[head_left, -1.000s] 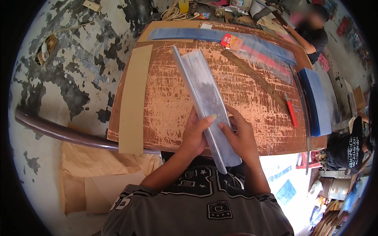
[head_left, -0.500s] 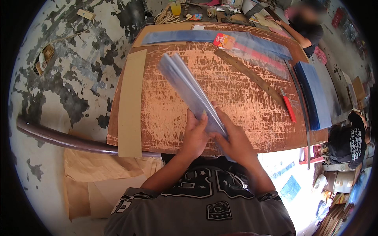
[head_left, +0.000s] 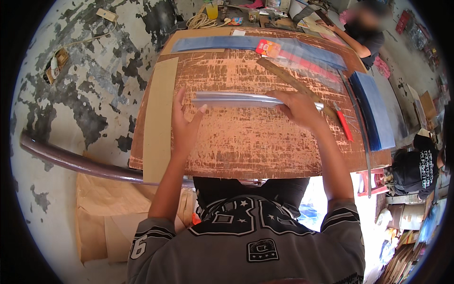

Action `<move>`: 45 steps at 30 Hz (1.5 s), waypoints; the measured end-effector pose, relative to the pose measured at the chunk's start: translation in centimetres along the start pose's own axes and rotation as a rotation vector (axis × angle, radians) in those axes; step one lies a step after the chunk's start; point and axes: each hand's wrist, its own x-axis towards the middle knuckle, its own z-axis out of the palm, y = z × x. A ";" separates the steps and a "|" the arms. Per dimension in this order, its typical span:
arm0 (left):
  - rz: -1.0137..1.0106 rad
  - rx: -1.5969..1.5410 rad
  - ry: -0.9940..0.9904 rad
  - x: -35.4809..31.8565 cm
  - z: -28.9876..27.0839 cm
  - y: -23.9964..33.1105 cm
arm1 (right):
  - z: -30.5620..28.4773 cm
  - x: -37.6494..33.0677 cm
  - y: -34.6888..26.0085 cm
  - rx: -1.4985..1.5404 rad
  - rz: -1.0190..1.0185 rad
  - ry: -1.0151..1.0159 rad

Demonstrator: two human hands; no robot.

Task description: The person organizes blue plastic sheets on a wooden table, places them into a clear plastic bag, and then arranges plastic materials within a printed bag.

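A folded bundle of clear bluish plastic sheets (head_left: 236, 100) lies level from left to right over the middle of the worn brown tabletop (head_left: 236, 146). My right hand (head_left: 298, 109) is closed around it toward its right end, thumb on the near side and fingers over the far side. At the left end my left hand (head_left: 186, 118) is open, fingers pointing away and thumb spread apart near the end of the bundle. Whether the palm touches that end, I cannot tell. Just beyond the right hand lies a long worn brown strip (head_left: 288, 78), like a ruler.
Red-handled cutter (head_left: 344, 125) and thin dark metal strip (head_left: 357, 113) lie at right, beside a stack of blue plastic sheets (head_left: 373, 111). More blue sheets (head_left: 213, 43) lie along the far edge. Cardboard (head_left: 160, 123) covers the left edge. A person (head_left: 366, 38) sits far right.
The bundle has turned from slanting to level and moved farther from my body. My left hand has let go and opened at its left end; my right hand has shifted right and away.
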 end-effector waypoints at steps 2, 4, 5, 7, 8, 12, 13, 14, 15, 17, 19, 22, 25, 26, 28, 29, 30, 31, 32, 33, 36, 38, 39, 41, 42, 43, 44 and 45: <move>0.079 0.083 -0.114 1.0 -0.7 -1.6 | 1.4 0.5 1.2 0.045 -0.013 -0.031; 0.035 0.118 -0.270 1.4 -0.6 -1.2 | 2.3 0.6 1.6 0.066 -0.018 -0.036; 0.013 0.135 -0.350 1.7 -0.5 -1.1 | 2.7 0.6 1.8 0.063 -0.022 -0.022; 0.067 0.191 -0.432 2.3 -0.2 -2.4 | 2.5 0.5 1.5 0.050 -0.012 -0.008; 0.095 0.219 -0.474 2.4 -0.2 -2.9 | 2.2 0.3 1.4 0.038 0.003 -0.003; 0.051 0.188 -0.408 2.3 0.5 -3.2 | 0.9 -2.2 3.1 0.025 0.153 0.078; 0.029 0.161 -0.399 2.1 0.4 -3.1 | 0.6 -3.1 3.8 0.064 0.171 0.138; 0.007 0.134 -0.389 1.9 0.3 -3.1 | 0.4 -3.9 4.4 0.101 0.190 0.200; -0.039 0.105 -0.379 1.8 0.3 -2.9 | 0.4 -4.7 4.9 0.139 0.210 0.263; -0.134 0.050 -0.357 1.5 0.3 -2.7 | 0.8 -5.9 5.5 0.235 0.309 0.326; -0.175 -0.013 -0.372 1.7 0.1 -3.7 | 1.7 -6.8 6.5 0.408 0.344 0.392; -0.134 -0.085 -0.379 1.4 0.9 -4.9 | 3.2 -7.1 8.2 0.753 0.313 0.444; -0.069 -0.071 -0.289 0.7 1.3 -7.0 | 3.9 -6.5 7.7 0.947 0.339 0.384; -0.052 -0.055 -0.243 0.4 1.3 -7.7 | 4.0 -6.4 7.5 0.953 0.362 0.383; -0.149 -0.232 -0.204 0.1 1.8 -6.6 | 4.0 -6.4 7.5 0.957 0.407 0.378; -0.198 -0.319 -0.182 0.1 1.9 -6.1 | 4.1 -6.5 7.8 0.975 0.387 0.396; -0.224 -0.278 -0.227 0.5 1.4 -6.0 | 4.3 -6.5 8.0 0.999 0.363 0.412; -0.250 -0.236 -0.271 1.0 0.7 -6.1 | 4.5 -6.6 8.2 1.023 0.340 0.429; -0.276 -0.194 -0.316 1.3 0.3 -6.1 | 4.5 -6.9 8.5 1.008 0.365 0.412; -0.277 -0.157 -0.323 1.5 -0.1 -5.9 | 4.4 -7.0 8.5 0.997 0.388 0.402; -0.249 -0.038 -0.354 1.7 -0.9 -5.4 | 5.1 -7.0 8.9 0.968 0.392 0.403; -0.189 0.051 -0.381 2.0 -1.2 -5.4 | 5.3 -7.3 9.2 0.909 0.422 0.402; -0.214 0.058 -0.384 2.2 -1.2 -5.4 | 5.1 -7.2 9.1 0.863 0.456 0.394; -0.264 0.072 -0.389 2.6 -1.3 -5.3 | 5.0 -7.0 8.7 0.797 0.467 0.421; -0.205 0.066 -0.356 3.0 -1.5 -5.8 | 4.8 -6.7 8.3 0.779 0.438 0.456; -0.148 0.058 -0.323 3.7 -1.4 -6.6 | 4.7 -6.3 8.0 0.759 0.411 0.489; -0.092 0.051 -0.289 4.4 -1.4 -7.3 | 4.5 -5.9 7.6 0.770 0.397 0.507; -0.034 0.080 -0.293 5.3 -1.0 -7.1 | 4.2 -5.7 7.3 0.778 0.388 0.525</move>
